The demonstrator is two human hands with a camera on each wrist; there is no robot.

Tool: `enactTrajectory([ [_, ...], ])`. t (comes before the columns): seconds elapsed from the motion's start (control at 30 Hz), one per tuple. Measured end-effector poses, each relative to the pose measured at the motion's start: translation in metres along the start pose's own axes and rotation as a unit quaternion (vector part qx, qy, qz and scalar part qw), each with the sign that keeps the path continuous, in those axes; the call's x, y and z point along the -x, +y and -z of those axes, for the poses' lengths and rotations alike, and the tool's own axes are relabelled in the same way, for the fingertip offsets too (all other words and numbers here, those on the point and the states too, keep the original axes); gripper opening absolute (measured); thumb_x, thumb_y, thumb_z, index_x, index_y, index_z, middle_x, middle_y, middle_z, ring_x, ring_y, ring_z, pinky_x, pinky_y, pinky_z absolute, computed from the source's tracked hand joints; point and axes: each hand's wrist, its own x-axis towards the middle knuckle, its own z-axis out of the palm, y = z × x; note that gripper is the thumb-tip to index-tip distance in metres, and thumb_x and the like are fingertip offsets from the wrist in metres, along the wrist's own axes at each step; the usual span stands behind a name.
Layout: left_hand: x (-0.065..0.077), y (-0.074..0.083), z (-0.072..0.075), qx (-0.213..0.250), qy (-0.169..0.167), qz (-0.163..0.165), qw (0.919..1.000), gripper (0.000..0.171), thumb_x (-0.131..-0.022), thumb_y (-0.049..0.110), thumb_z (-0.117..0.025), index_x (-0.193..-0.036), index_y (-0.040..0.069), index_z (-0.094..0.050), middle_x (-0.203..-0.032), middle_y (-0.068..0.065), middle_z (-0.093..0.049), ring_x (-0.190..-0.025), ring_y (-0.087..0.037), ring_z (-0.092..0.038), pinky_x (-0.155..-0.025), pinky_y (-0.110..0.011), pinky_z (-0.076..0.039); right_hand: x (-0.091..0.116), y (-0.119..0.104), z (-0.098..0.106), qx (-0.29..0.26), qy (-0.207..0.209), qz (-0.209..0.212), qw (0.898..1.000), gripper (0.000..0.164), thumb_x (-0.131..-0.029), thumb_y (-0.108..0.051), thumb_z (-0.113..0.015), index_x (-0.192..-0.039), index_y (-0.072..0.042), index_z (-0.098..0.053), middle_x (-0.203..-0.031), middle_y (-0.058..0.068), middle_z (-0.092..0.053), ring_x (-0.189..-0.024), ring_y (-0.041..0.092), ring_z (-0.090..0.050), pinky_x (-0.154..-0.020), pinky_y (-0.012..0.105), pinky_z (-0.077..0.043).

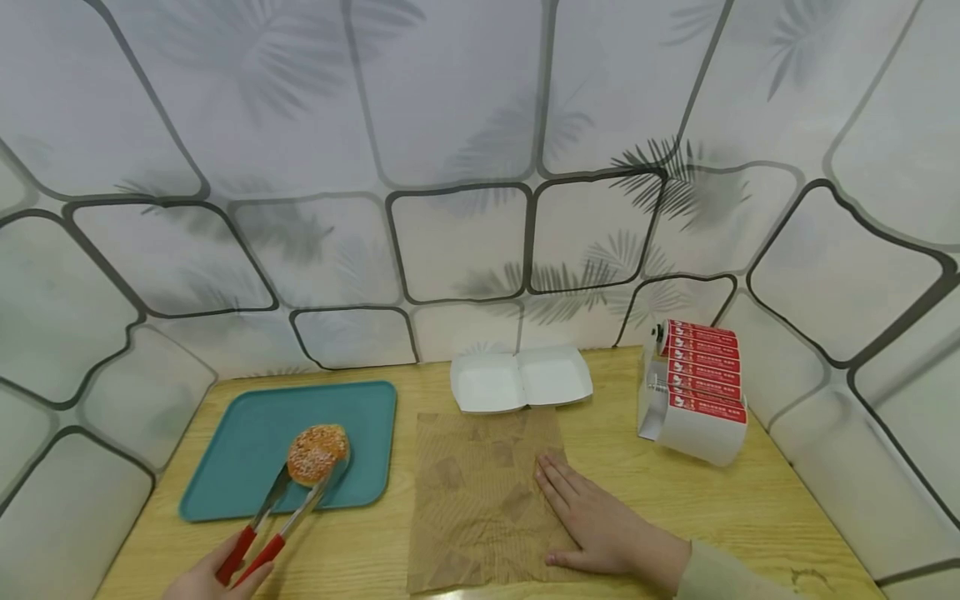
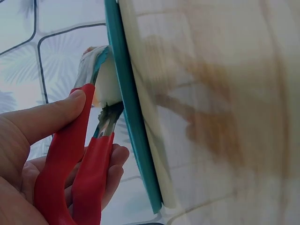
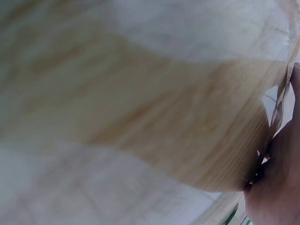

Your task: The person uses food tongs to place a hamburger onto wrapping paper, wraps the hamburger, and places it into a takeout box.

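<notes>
Grasping tongs [image 1: 268, 552] across tray edge [image 1: 219, 517], left grip [image 1: 204, 581] has room rightward; right grip [image 1: 600, 529] rests flat on paper [image 1: 483, 492].

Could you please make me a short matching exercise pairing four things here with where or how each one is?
Things:
1. Sesame bun
2. Tongs
3. Brown paper
4. White box

Places or states:
A. Partly beneath the right hand
B. Lying open near the wall
C. Between two metal tips
D. Held in the left hand

Pairs: 1-C, 2-D, 3-A, 4-B
</notes>
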Motion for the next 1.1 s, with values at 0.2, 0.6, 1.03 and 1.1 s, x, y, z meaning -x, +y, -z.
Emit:
enactTrajectory([
  [0.2,0.003,0.011,0.002,-0.007,0.025,-0.019,0.9995,0.093,-0.086,0.051,-0.084,-0.141,-0.017,-0.053,-0.074,-0.006,-0.067,-0.066,-0.020,-0.060,-0.057,-0.030,-0.046,0.000,0.000,0.002,-0.003,0.001,0.000,1.000,0.106,-0.101,-0.080,-0.035,-0.165,0.004,-0.029,-0.174,0.027,-0.025,-0.161,0.041,-0.029,-0.123,0.050,-0.046],
  [0.6,0.005,0.034,0.002,0.003,0.028,-0.044,0.9987,0.090,-0.085,0.053,-0.085,-0.141,-0.013,-0.058,-0.096,-0.023,-0.079,-0.074,-0.028,-0.073,-0.060,-0.039,-0.057,0.001,-0.001,0.003,0.015,0.024,0.008,1.000,0.104,-0.102,-0.078,-0.037,-0.163,0.005,-0.034,-0.171,0.028,-0.029,-0.158,0.043,-0.033,-0.121,0.049,-0.049],
  [1.03,0.010,0.063,-0.003,0.012,0.049,-0.079,0.9956,0.085,-0.084,0.051,-0.087,-0.139,-0.009,-0.063,-0.091,-0.019,-0.080,-0.064,-0.019,-0.067,-0.053,-0.031,-0.049,0.000,0.000,0.001,0.012,0.021,0.006,1.000,0.104,-0.101,-0.079,-0.036,-0.164,0.004,-0.032,-0.172,0.027,-0.028,-0.159,0.042,-0.032,-0.121,0.050,-0.049],
  [1.1,0.011,0.068,-0.003,0.017,0.053,-0.084,0.9949,0.084,-0.083,0.049,-0.088,-0.139,-0.008,-0.063,-0.092,-0.019,-0.080,-0.064,-0.020,-0.067,-0.052,-0.031,-0.047,0.001,0.000,0.000,0.011,0.021,0.007,1.000,0.104,-0.102,-0.079,-0.036,-0.164,0.004,-0.032,-0.173,0.027,-0.028,-0.160,0.042,-0.031,-0.121,0.050,-0.049],
])
